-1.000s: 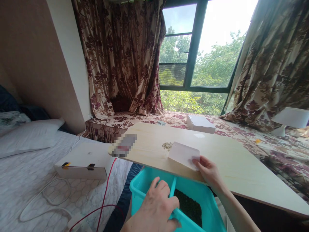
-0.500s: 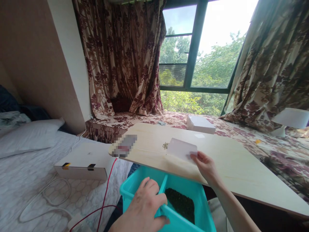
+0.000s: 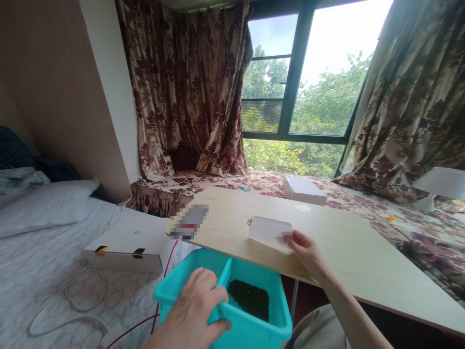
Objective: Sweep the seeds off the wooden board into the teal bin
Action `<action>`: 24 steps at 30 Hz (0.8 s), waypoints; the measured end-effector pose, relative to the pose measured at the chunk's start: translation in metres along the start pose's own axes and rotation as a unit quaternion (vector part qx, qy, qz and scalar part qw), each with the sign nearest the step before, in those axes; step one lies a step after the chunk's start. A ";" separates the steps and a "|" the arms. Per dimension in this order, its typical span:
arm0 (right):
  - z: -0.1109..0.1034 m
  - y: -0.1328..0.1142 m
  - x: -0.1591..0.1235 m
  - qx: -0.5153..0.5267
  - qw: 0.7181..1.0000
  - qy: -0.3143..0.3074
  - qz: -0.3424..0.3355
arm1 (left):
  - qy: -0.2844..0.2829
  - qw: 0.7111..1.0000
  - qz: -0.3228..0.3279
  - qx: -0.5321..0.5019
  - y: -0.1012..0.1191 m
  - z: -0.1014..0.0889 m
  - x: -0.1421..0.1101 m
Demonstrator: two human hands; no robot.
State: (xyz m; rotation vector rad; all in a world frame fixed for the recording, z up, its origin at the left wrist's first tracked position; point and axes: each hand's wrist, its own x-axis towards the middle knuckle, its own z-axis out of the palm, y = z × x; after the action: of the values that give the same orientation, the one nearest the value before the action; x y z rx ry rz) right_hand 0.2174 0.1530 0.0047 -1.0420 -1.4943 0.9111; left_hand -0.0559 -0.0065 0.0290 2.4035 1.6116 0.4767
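Note:
My left hand [image 3: 198, 305] grips the near rim and divider of a teal plastic bin [image 3: 279, 310] held below the table's front edge; dark green grains [image 3: 250, 299] lie in its right compartment. My right hand [image 3: 305, 252] pinches the right edge of a white card [image 3: 269, 230] lying tilted on the light wooden table [image 3: 345, 247]. A few small greenish grains [image 3: 249, 221] sit on the table just left of the card's far corner.
A blurred flat object [image 3: 189, 221] lies on the table's left end. A white box [image 3: 304, 190] rests on the window seat behind. A white carton [image 3: 125, 242], red cable [image 3: 145, 322] and white cord [image 3: 65, 305] lie on the bed at left. A lamp [image 3: 441, 182] stands at right.
The teal bin moved left and lower under my left hand. My right hand slid the card left across the table, and the pile of grains beside it shrank to a few.

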 end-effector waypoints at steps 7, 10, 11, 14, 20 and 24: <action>-0.025 -0.017 -0.023 0.023 0.996 -0.072 0.042 | 0.010 1.000 0.000 -0.002 0.002 0.000 -0.002; -0.035 -0.016 -0.018 0.022 0.999 0.041 0.022 | -0.001 1.000 0.004 -0.003 0.010 0.002 0.002; -0.036 -0.014 -0.015 0.019 0.996 0.080 0.016 | -0.007 1.000 0.007 -0.005 0.013 0.004 0.004; -0.033 -0.009 -0.004 0.001 0.992 0.126 0.007 | -0.031 0.999 0.023 -0.012 0.026 0.009 0.014; -0.013 -0.001 0.011 0.000 0.996 0.088 -0.001 | -0.040 0.997 0.068 -0.022 0.044 0.020 0.027; -0.008 -0.001 0.014 0.004 0.997 0.077 -0.003 | -0.034 0.996 0.078 -0.016 0.046 0.022 0.027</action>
State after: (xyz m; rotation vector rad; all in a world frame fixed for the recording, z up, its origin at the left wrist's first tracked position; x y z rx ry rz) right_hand 0.2240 0.1657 0.0108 -1.0769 -1.3625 0.8133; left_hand 0.0016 0.0015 0.0284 2.5044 1.3845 0.4388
